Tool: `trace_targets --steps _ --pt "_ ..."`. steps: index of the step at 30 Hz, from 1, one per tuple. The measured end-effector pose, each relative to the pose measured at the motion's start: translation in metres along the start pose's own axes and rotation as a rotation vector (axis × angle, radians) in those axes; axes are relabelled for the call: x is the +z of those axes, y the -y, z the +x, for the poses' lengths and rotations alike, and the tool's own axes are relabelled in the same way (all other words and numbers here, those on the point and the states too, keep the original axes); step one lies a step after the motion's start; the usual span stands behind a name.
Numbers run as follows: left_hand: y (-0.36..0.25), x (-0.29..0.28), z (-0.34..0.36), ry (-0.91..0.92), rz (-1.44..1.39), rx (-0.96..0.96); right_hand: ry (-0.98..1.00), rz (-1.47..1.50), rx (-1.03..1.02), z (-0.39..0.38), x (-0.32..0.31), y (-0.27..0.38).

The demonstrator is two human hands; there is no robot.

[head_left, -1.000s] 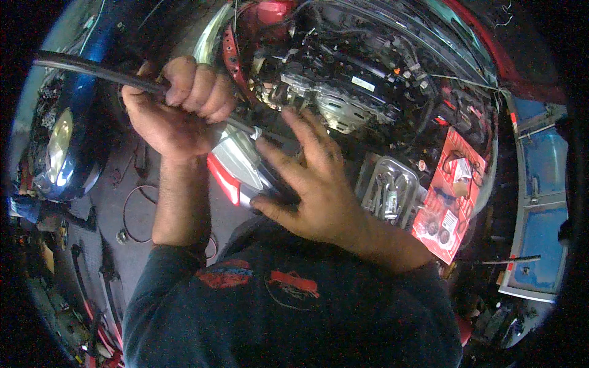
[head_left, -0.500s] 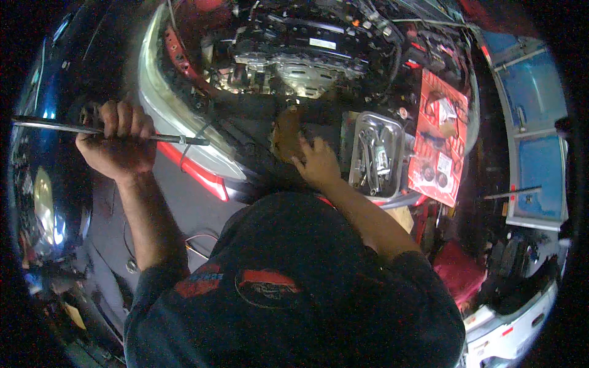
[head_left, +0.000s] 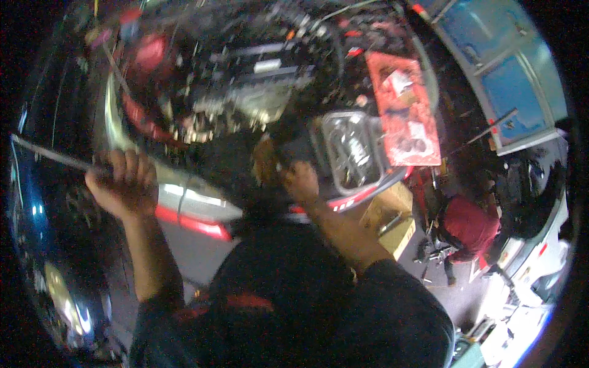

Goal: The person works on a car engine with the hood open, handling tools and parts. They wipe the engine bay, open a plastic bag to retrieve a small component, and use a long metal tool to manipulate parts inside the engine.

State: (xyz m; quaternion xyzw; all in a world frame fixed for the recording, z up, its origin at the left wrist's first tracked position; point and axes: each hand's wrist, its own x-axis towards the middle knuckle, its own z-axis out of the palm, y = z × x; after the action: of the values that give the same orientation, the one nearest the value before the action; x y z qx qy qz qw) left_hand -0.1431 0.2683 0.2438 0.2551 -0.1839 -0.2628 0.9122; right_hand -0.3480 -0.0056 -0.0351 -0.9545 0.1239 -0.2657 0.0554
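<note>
Gripping a rod (head_left: 55, 153), the left hand (head_left: 126, 184) closes its fingers around the shaft and holds it well to the left of the engine (head_left: 245, 86), above the gap between the two cars. The rod's long axis runs obliquely across the view: from the fist, the visible length points leftward and slightly toward the upper edge, ending near the dark rim of the fisheye field. The section inside the fist is hidden by the fingers, and any part emerging on the right side cannot be made out. The right hand (head_left: 302, 182) is bent at the fingers just beside a brown piece (head_left: 265, 161), in front of the engine; blur and shadow obscure the fingertips, so whether it holds or merely touches the piece cannot be told. Right of this hand lies a metal tray (head_left: 345, 115) containing tools (head_left: 353, 144), their outlines smeared, with a red card (head_left: 392, 126) alongside and a carton (head_left: 392, 214) nearer the wearer. The engine's details are streaked by motion, and the dark shirt (head_left: 264, 331) covers much of the lower field.
</note>
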Motion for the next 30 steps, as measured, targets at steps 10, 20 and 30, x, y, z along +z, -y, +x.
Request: trace_targets --steps 10,20,30 --pt "0.011 0.026 0.016 -0.373 -0.019 0.091 0.261 -0.004 -0.059 0.01 -0.028 0.006" --pt "0.029 -0.013 0.034 -0.062 0.026 0.101 0.26 0.285 -0.13 0.029 -0.063 -0.017" --pt "0.059 0.012 0.026 -1.038 0.307 0.506 -0.181 0.238 -0.009 0.251 -0.093 -0.244"
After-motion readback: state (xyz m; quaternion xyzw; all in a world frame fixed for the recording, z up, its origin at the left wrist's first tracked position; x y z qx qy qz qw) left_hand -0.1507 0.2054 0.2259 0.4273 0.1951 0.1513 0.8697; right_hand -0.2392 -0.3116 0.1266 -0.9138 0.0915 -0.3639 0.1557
